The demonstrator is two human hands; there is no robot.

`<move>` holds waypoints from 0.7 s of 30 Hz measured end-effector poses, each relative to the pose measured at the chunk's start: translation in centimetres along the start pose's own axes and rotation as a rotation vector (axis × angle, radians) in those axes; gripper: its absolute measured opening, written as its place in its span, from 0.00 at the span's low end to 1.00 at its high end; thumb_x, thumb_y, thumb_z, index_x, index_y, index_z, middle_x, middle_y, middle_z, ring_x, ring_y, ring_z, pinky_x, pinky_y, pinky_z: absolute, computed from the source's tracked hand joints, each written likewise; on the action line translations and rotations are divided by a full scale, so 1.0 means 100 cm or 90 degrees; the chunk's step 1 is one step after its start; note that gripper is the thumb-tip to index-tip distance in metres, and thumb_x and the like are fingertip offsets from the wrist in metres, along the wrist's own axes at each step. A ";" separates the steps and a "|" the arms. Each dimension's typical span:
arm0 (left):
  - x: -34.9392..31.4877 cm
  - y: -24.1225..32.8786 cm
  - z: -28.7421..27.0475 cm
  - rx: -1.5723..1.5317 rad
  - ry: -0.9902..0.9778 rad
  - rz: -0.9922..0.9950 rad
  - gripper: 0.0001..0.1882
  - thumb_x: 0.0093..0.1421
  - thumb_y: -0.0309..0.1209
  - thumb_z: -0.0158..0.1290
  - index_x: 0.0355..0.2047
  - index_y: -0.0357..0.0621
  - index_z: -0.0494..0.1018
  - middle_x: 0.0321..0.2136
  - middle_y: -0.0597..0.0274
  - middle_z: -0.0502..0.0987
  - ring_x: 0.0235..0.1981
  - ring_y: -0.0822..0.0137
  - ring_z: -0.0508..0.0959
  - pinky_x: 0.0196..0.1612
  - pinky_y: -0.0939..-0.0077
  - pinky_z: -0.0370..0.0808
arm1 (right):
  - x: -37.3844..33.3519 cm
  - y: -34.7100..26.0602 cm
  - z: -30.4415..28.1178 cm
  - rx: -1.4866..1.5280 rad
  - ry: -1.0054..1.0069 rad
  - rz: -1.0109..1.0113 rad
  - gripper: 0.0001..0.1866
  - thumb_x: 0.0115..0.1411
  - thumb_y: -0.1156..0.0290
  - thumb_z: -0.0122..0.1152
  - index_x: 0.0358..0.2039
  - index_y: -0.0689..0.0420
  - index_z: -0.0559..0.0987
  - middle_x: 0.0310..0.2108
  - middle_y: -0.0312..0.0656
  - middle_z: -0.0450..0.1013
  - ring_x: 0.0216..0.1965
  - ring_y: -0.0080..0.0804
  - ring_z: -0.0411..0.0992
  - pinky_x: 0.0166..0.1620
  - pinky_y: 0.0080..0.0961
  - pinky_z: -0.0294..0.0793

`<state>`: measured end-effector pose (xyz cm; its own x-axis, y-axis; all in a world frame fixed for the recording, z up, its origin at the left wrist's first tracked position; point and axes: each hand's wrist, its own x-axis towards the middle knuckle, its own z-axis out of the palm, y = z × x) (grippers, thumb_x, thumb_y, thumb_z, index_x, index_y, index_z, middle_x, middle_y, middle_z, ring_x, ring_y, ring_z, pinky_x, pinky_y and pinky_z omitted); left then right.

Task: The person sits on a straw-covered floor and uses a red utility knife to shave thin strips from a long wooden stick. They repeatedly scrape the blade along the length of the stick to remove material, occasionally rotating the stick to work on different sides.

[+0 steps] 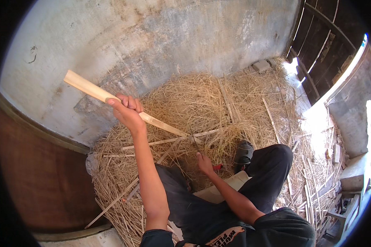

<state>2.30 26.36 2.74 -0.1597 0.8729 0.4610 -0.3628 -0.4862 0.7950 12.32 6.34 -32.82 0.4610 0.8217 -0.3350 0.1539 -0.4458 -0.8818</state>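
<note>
My left hand [128,112] is closed round a long split bamboo piece [84,85], held slanting with its wide end up at the left. The narrow lower end comes down in front of my knees. There a thin dark knife blade [193,138] meets the bamboo. My right hand [205,163] grips the knife low down, close to my legs, and a red bit, perhaps its handle end, shows beside the hand. Under my right forearm a broad, pale split bamboo piece [226,187] lies across my lap.
Straw and thin bamboo strips [270,119] cover the floor around me. A stained wall [185,45] rises ahead. At the left is a brown wooden panel [45,168]. My dark shoe [244,154] rests on the straw. Dark boards [323,45] stand at the upper right.
</note>
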 end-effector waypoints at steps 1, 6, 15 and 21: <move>0.000 0.002 0.001 0.001 0.008 -0.001 0.33 0.72 0.70 0.34 0.25 0.56 0.52 0.14 0.76 0.48 0.13 0.77 0.47 0.17 0.74 0.43 | 0.004 -0.005 -0.002 -0.026 -0.002 0.002 0.34 0.76 0.47 0.43 0.35 0.70 0.78 0.29 0.65 0.75 0.39 0.69 0.76 0.46 0.56 0.71; -0.005 0.009 0.001 0.005 0.012 0.013 0.33 0.72 0.70 0.34 0.26 0.55 0.53 0.14 0.75 0.48 0.13 0.77 0.47 0.17 0.74 0.44 | -0.015 -0.049 0.003 0.027 0.024 -0.106 0.26 0.76 0.52 0.47 0.42 0.67 0.76 0.26 0.62 0.74 0.34 0.68 0.76 0.40 0.53 0.72; -0.010 0.006 0.005 0.006 0.018 0.031 0.33 0.72 0.70 0.35 0.26 0.55 0.53 0.15 0.75 0.49 0.14 0.77 0.48 0.17 0.76 0.46 | -0.036 -0.093 0.000 0.036 0.011 -0.242 0.23 0.76 0.53 0.48 0.43 0.66 0.74 0.26 0.62 0.75 0.32 0.67 0.76 0.37 0.54 0.72; -0.005 0.002 0.007 0.021 0.017 0.030 0.34 0.72 0.70 0.34 0.26 0.55 0.52 0.15 0.75 0.48 0.14 0.77 0.48 0.18 0.75 0.45 | 0.027 0.037 0.036 -0.044 0.085 -0.058 0.30 0.76 0.48 0.45 0.43 0.69 0.79 0.32 0.68 0.76 0.41 0.72 0.75 0.45 0.59 0.71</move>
<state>2.98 25.78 2.95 -0.2009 0.8493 0.4881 -0.3237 -0.5279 0.7852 11.03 8.20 -38.23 0.5542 0.8074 -0.2027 0.2579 -0.3980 -0.8804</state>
